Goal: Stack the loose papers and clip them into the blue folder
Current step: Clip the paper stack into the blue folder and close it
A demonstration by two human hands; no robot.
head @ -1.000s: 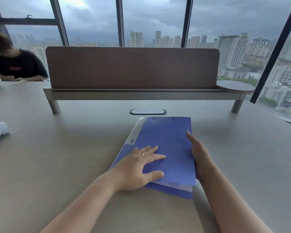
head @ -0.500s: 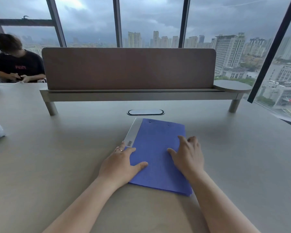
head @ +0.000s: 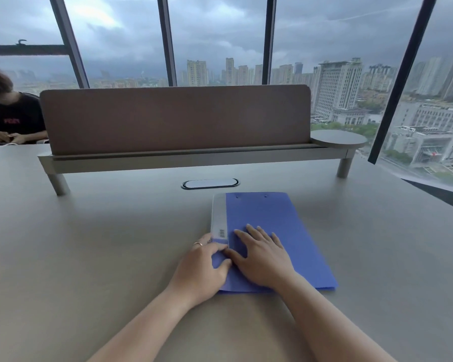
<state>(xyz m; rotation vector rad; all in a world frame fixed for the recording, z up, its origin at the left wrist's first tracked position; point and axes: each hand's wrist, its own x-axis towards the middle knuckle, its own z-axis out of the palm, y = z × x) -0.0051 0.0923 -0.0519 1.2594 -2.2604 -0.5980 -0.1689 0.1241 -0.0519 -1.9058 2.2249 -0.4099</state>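
Note:
The blue folder (head: 277,231) lies closed and flat on the grey table (head: 89,244), with a pale grey spine strip bearing a barcode along its left side. My left hand (head: 204,267) rests at the folder's near left corner, thumb on the cover and fingers at the spine edge. Just beside it, my right hand (head: 262,254) lies palm down on the cover with its fingers spread. The papers are hidden inside the folder.
A brown divider panel (head: 175,118) on a raised shelf crosses the table behind the folder. An oval cable port (head: 209,183) sits just beyond the folder's far edge. Another person (head: 8,118) sits at the far left. Windows fill the background.
The folder's cover went from slightly raised with paper edges showing to fully flat. My right hand moved from the right edge onto the cover, then left toward the spine, beside my left hand.

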